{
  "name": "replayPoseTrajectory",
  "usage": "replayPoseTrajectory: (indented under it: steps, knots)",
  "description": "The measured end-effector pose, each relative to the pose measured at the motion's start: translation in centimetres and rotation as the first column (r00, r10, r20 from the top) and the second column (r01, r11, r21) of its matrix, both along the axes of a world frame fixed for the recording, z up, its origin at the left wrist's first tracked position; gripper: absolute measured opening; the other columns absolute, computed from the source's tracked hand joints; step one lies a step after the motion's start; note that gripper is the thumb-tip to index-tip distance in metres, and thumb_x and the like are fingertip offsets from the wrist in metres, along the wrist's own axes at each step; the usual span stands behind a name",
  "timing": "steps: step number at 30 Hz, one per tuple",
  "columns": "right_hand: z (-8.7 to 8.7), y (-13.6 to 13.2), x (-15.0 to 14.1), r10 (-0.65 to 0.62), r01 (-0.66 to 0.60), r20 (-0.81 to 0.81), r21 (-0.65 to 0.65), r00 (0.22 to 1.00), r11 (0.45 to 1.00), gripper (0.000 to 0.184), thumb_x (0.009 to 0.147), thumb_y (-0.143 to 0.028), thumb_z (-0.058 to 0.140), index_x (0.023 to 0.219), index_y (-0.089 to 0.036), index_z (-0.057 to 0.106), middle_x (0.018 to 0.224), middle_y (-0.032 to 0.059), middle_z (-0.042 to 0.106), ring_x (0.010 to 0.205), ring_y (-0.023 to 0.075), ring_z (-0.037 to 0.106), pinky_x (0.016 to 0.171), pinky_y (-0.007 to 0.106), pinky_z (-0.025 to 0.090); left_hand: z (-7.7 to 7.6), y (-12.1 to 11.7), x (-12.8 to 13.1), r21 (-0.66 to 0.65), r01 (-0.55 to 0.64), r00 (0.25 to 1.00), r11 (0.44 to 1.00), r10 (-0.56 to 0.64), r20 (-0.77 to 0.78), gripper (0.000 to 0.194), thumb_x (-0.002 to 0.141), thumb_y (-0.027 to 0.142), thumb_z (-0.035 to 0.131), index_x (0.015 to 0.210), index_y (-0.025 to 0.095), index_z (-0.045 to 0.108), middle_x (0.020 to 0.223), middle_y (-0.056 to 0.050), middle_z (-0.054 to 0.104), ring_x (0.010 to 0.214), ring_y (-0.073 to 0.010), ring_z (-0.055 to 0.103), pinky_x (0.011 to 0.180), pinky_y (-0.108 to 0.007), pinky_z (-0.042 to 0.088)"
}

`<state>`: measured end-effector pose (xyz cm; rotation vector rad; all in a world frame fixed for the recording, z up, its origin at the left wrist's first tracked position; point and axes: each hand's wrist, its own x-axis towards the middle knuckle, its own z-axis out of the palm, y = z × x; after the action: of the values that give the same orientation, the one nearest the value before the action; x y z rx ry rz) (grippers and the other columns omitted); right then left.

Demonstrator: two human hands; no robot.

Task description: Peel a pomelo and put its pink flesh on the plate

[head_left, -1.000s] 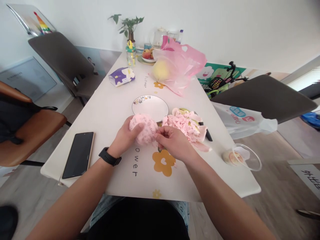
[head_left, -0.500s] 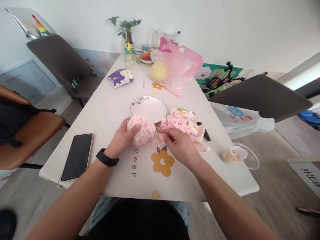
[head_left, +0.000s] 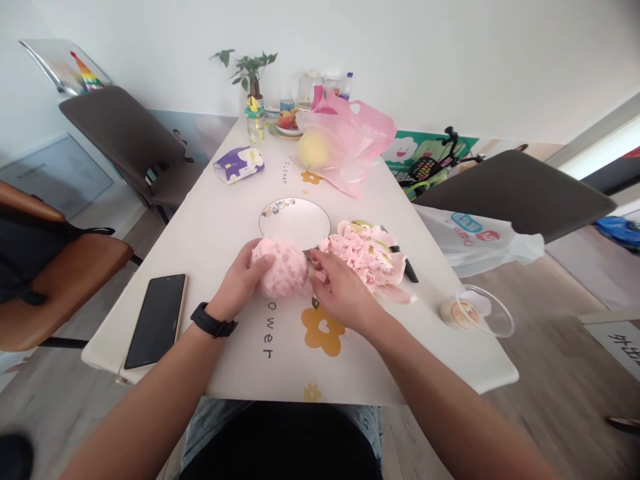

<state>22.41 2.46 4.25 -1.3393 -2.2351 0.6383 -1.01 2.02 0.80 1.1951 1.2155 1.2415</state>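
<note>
Hands on a dimpled pink pomelo

**Right hand swings back to the fruit**

The person's right hand, over the pink peel pile half a second ago, has moved back left. Its fingers now press against the side of the pink round fruit instead of hovering apart from it. The whole view has also tipped: the white plate and pink plastic bag sit lower in the frame than before.
</note>
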Motion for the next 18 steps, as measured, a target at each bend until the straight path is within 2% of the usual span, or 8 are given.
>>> replayPoseTrajectory:
  steps: [3, 6, 8, 10, 12, 13, 15, 18]
  knots:
    - [0.2, -0.6, -1.0, 0.053, -0.097, -0.177, -0.251, 0.983, 0.963, 0.064, 0.089, -0.017, 0.055, 0.151, -0.028, 0.047, 0.134, 0.0109, 0.068, 0.106, 0.0255, 0.070, 0.085, 0.040, 0.058, -0.3, -0.2, -0.5, -0.022, 0.068, 0.996, 0.997, -0.067, 0.066, 0.063, 0.088, 0.050, 0.070, 0.141, 0.022, 0.053, 0.144, -0.013, 0.063, 0.130, -0.0332, 0.061, 0.106, -0.046, 0.051]
    - [0.6, -0.9, -1.1, 0.061, -0.159, -0.271, -0.357, 0.961, 0.921, 0.073, 0.083, -0.013, 0.059, 0.153, -0.029, 0.045, 0.134, 0.0105, 0.068, 0.102, 0.0244, 0.071, 0.085, 0.040, 0.059, 0.0, -0.4, -0.7, -0.023, 0.181, 0.982, 0.983, -0.179, 0.058, 0.062, 0.088, 0.051, 0.066, 0.141, 0.022, 0.051, 0.142, -0.013, 0.063, 0.128, -0.0340, 0.061, 0.104, -0.048, 0.052]
    - [0.9, -0.9, -0.9, 0.048, -0.204, -0.347, -0.429, 0.937, 0.880, 0.077, 0.082, -0.013, 0.061, 0.155, -0.029, 0.042, 0.133, 0.0106, 0.069, 0.104, 0.0242, 0.072, 0.085, 0.039, 0.059, 0.3, -0.5, -0.5, 0.001, 0.162, 0.984, 0.987, -0.162, -0.078, 0.065, 0.087, 0.055, 0.066, 0.141, 0.022, 0.052, 0.145, -0.014, 0.060, 0.133, -0.0356, 0.057, 0.108, -0.051, 0.049]
    - [0.9, -1.0, -0.8, 0.016, -0.247, -0.417, -0.506, 0.909, 0.826, 0.079, 0.082, -0.014, 0.063, 0.156, -0.030, 0.041, 0.131, 0.0095, 0.070, 0.107, 0.0242, 0.072, 0.084, 0.038, 0.060, 0.7, -0.7, -0.4, 0.043, 0.085, 0.962, 0.995, -0.071, -0.264, 0.073, 0.081, 0.062, 0.071, 0.139, 0.020, 0.054, 0.146, -0.016, 0.058, 0.137, -0.0380, 0.053, 0.113, -0.053, 0.045]
    - [0.8, -1.1, -0.8, -0.039, -0.250, -0.459, -0.550, 0.887, 0.797, 0.079, 0.081, -0.016, 0.065, 0.155, -0.030, 0.042, 0.131, 0.0089, 0.071, 0.108, 0.0241, 0.072, 0.085, 0.038, 0.061, 1.0, -0.9, -0.4, 0.058, 0.022, 0.926, 0.998, 0.001, -0.376, 0.079, 0.075, 0.064, 0.076, 0.137, 0.020, 0.054, 0.141, -0.016, 0.061, 0.131, -0.0382, 0.056, 0.111, -0.053, 0.046]
    - [0.7, -1.2, -0.8, -0.067, -0.231, -0.466, -0.552, 0.882, 0.801, 0.078, 0.081, -0.016, 0.067, 0.154, -0.030, 0.043, 0.131, 0.0090, 0.070, 0.107, 0.0240, 0.072, 0.086, 0.038, 0.061, 1.0, -0.9, -0.4, 0.051, 0.020, 0.926, 0.999, 0.001, -0.377, 0.078, 0.077, 0.064, 0.075, 0.138, 0.021, 0.054, 0.138, -0.015, 0.063, 0.127, -0.0369, 0.060, 0.108, -0.052, 0.048]
    - [0.6, -1.6, -1.0, -0.121, -0.134, -0.428, -0.519, 0.896, 0.844, 0.074, 0.082, -0.020, 0.069, 0.152, -0.029, 0.047, 0.131, 0.0099, 0.069, 0.102, 0.0233, 0.072, 0.086, 0.040, 0.062, 1.0, -1.0, -0.6, 0.043, 0.053, 0.948, 0.998, -0.036, -0.315, 0.070, 0.084, 0.062, 0.069, 0.140, 0.022, 0.052, 0.139, -0.013, 0.064, 0.124, -0.0334, 0.062, 0.106, -0.049, 0.050]
    - [0.8, -2.4, -1.5, -0.196, 0.084, -0.299, -0.349, 0.934, 0.933, 0.061, 0.086, -0.024, 0.068, 0.145, -0.028, 0.054, 0.131, 0.0116, 0.065, 0.092, 0.0218, 0.070, 0.086, 0.045, 0.062, 1.1, -0.9, -0.9, 0.038, 0.123, 0.969, 0.992, -0.112, -0.220, 0.067, 0.087, 0.057, 0.069, 0.142, 0.022, 0.051, 0.147, -0.013, 0.060, 0.133, -0.0333, 0.058, 0.111, -0.048, 0.047]
